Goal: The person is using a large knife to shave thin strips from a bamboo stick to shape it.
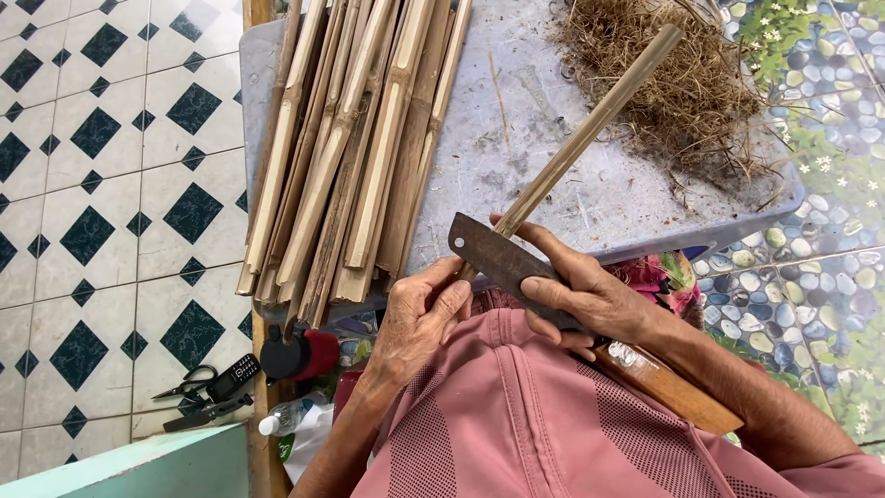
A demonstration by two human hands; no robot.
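Up close, a bamboo strip and a blade met between two hands above a grey table (516, 138).

Split bamboo slats (341, 148) lay piled at the table's left; the bamboo strip (590, 129) slanted up from the left hand (419, 318), whose fingers closed around its lower end, while the right hand (590, 295) gripped the knife (502, 263), blade pressed against the strip.

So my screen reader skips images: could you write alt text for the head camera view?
A person's left hand grips a bamboo strip while the right hand presses a dark knife against it. Split bamboo and dry fibre lie on a grey table.
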